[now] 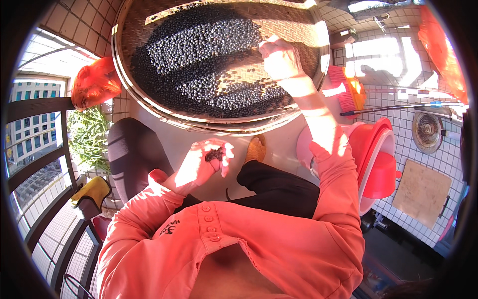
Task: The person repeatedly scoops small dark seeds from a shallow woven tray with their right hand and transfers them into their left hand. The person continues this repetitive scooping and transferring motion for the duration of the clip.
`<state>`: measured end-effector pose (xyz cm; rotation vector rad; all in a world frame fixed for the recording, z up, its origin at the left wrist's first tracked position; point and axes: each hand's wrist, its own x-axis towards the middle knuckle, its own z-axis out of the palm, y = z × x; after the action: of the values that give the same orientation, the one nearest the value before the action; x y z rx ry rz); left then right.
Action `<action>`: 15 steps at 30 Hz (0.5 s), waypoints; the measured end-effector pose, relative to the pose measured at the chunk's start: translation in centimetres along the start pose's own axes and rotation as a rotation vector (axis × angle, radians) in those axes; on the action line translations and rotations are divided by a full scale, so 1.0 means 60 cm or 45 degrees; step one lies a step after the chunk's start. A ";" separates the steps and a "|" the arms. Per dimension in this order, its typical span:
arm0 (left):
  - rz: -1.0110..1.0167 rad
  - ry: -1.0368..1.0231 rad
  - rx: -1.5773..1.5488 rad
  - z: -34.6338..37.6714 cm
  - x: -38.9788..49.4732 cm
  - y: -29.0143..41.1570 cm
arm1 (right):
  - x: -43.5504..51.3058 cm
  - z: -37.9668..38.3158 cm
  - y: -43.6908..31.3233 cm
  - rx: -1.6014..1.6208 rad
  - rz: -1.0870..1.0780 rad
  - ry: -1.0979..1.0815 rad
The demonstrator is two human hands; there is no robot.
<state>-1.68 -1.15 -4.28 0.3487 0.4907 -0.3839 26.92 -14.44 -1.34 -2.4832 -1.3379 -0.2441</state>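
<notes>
Small dark beans are spread over a large round woven bamboo tray, thickest at its left and middle. Above the tray's right part is my right hand, its fingers bent together at the edge of the beans; whether something is pinched between them cannot be told. My left hand is palm up in front of my body, short of the tray's near rim, with its fingers curled around a small heap of dark bits.
Red and pink plastic basins stand at the right, below a pink broom head. A wooden board leans on the tiles. At the left are an orange plastic bag, green plants and a dark railing.
</notes>
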 end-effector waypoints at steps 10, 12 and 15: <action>-0.019 -0.011 -0.003 -0.001 0.003 0.000 | 0.011 -0.012 0.010 0.111 -0.090 0.002; -0.028 -0.007 0.001 -0.001 0.003 0.000 | 0.011 -0.011 0.009 0.132 -0.084 0.015; -0.041 -0.008 0.004 -0.001 0.003 0.000 | 0.013 -0.009 0.015 0.083 -0.149 -0.036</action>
<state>-1.56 -1.15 -4.42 0.3432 0.4901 -0.4170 28.11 -14.47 -0.77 -2.3668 -1.4811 -0.1895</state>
